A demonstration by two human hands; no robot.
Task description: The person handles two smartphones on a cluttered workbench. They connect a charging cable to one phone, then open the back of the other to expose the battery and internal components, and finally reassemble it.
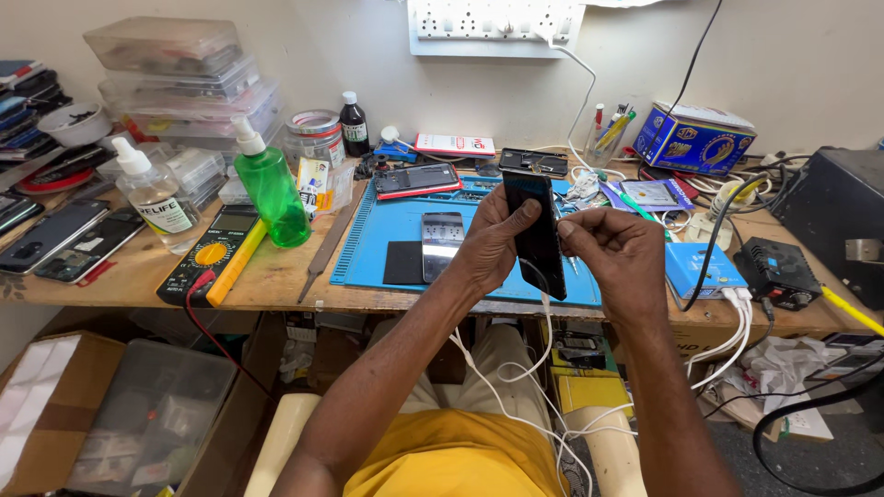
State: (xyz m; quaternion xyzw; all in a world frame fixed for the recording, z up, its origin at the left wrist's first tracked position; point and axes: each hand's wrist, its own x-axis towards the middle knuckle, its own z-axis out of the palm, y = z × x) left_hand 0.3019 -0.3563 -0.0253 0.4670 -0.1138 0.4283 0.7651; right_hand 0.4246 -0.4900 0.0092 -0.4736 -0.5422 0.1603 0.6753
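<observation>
I hold a black smartphone (535,230) upright over the front edge of the blue work mat (387,225). My left hand (493,241) grips its left side, thumb across the dark screen. My right hand (617,253) pinches its right edge with curled fingers. A white cable (545,317) hangs from the phone's bottom end down toward my lap. On the mat behind lie a silver-backed phone (442,241), a black square pad (402,262) and a red-edged phone (416,180).
A green spray bottle (273,189), a clear bottle (157,198), a yellow multimeter (210,253) and stacked plastic boxes (184,78) sit left. Several phones (55,237) lie far left. A blue tin (692,138), black devices (833,216) and tangled cables fill the right. Boxes stand under the bench.
</observation>
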